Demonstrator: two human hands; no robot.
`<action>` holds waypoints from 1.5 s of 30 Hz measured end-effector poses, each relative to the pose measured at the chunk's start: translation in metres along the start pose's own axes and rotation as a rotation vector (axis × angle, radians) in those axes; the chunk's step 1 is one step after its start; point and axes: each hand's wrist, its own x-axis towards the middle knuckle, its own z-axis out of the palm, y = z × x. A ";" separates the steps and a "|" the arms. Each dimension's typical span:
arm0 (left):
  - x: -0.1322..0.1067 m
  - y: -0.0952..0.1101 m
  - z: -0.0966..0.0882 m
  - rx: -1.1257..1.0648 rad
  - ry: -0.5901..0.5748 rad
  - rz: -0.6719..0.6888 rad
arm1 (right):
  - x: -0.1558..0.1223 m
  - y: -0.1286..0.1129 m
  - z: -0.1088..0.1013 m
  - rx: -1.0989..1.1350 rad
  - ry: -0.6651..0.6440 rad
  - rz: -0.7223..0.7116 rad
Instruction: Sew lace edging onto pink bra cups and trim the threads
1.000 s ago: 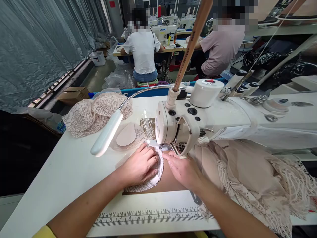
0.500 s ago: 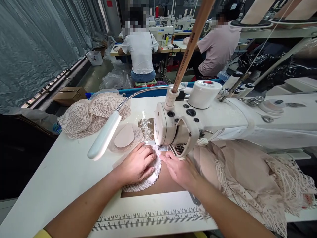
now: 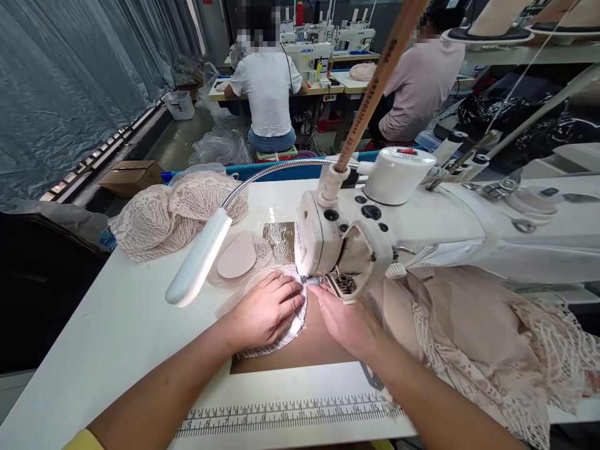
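A lace-covered bra cup (image 3: 299, 325) lies under the needle area of a white sewing machine (image 3: 312, 234). My left hand (image 3: 272, 306) rests on top of the cup, fingers together and bent over it, pressing it to the bed. From the other side my right hand (image 3: 347, 322) reaches in beside the presser foot (image 3: 313, 280), its fingers stretched toward the cup's edge. The presser foot and machine guard partly cover those fingertips. Just beyond my left hand, a smooth beige pad (image 3: 237, 255) sits on a thin lace piece.
A flexible-neck lamp (image 3: 199, 259) arches over the table's left side. Behind it are stacked lace cups (image 3: 175, 215). Beige lace fabric (image 3: 464, 312) heaps up at the right. A printed ruler (image 3: 281, 414) runs along the front edge. Two people (image 3: 269, 94) sit at machines farther off.
The cup has turned and shifted slightly under the presser foot, with my left hand moving a little right on it. My right fingertips are now closer behind the foot. The view has shifted slightly.
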 end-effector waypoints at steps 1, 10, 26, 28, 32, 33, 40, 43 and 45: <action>-0.001 0.000 0.001 -0.002 0.002 0.005 | 0.000 -0.001 0.000 0.006 0.004 -0.017; -0.003 -0.002 0.006 0.033 0.007 -0.016 | -0.001 -0.006 0.003 -0.066 -0.021 -0.050; 0.000 -0.007 0.005 0.114 -0.006 -0.015 | 0.002 -0.005 0.002 -0.046 -0.001 -0.067; 0.000 -0.008 0.004 0.104 -0.015 -0.019 | 0.001 -0.004 0.002 0.002 -0.017 -0.058; 0.001 -0.011 0.002 0.072 -0.004 -0.035 | -0.001 -0.001 0.003 0.049 -0.034 -0.053; 0.002 -0.011 0.002 0.067 -0.002 -0.042 | -0.001 -0.001 0.004 0.048 -0.041 -0.059; 0.004 -0.013 0.000 0.079 0.002 -0.102 | -0.001 -0.001 0.004 0.025 -0.083 -0.037; 0.002 -0.013 0.001 0.101 -0.002 -0.128 | -0.001 -0.002 0.005 0.023 -0.083 -0.031; 0.001 -0.014 0.001 0.119 -0.004 -0.142 | 0.001 -0.002 0.005 0.022 -0.075 -0.031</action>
